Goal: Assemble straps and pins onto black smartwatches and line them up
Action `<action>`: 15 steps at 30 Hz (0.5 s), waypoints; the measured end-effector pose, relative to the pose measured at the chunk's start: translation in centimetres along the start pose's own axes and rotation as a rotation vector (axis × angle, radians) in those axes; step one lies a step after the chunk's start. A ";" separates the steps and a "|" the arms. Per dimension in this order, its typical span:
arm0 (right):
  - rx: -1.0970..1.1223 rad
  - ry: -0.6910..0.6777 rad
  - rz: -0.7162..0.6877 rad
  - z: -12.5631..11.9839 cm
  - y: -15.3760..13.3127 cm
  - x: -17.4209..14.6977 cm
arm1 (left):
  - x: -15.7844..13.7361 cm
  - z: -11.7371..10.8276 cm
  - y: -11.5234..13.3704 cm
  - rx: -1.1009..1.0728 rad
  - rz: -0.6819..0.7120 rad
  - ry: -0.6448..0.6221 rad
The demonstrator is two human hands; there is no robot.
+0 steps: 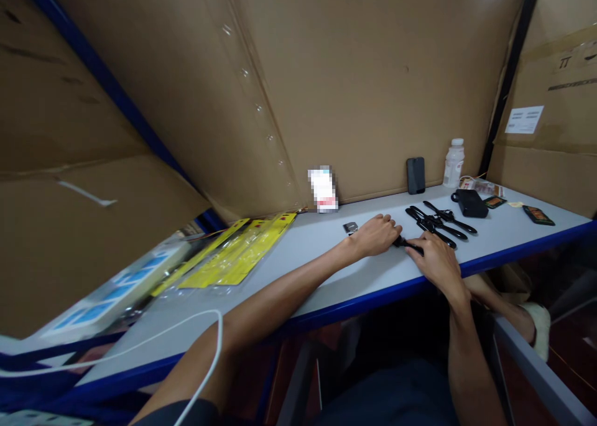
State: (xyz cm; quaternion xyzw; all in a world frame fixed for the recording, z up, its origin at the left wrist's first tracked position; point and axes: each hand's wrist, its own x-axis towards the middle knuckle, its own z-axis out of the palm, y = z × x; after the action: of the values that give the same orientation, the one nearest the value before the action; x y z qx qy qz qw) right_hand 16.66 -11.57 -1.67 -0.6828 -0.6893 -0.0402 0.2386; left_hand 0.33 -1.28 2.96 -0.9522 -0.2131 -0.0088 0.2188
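Note:
Both of my hands meet over a slim black long-handled tool near the table's front edge; its exact kind is unclear. My left hand is closed over its left end, hiding that part. The fingers of my right hand are closed on the handle at the other end. Just beyond my right hand lie several similar black tools, some crossing each other. A small dark and silvery flat piece rests on the table, left of my left hand.
On the left of the grey table lie yellow clear-fronted packages and a blue-and-white box. A lit phone, a dark phone-like object and a bottle stand along the cardboard wall. A black case sits right.

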 end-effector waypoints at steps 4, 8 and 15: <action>-0.005 0.003 -0.003 0.0 0.0 0.0 | -0.3 0.3 0.3 0.003 0.002 0.014; 0.005 0.004 0.004 0.0 0.0 0.0 | -0.9 0.6 0.3 -0.074 -0.025 0.003; 0.001 0.005 0.009 -0.1 0.0 -0.1 | -0.8 1.4 0.3 -0.257 -0.129 0.088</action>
State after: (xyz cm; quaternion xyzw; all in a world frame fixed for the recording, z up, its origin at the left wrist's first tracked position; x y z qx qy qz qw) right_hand 16.65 -11.72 -1.63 -0.6858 -0.6856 -0.0404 0.2407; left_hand -0.34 -1.24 1.45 -0.9553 -0.2612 -0.0917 0.1034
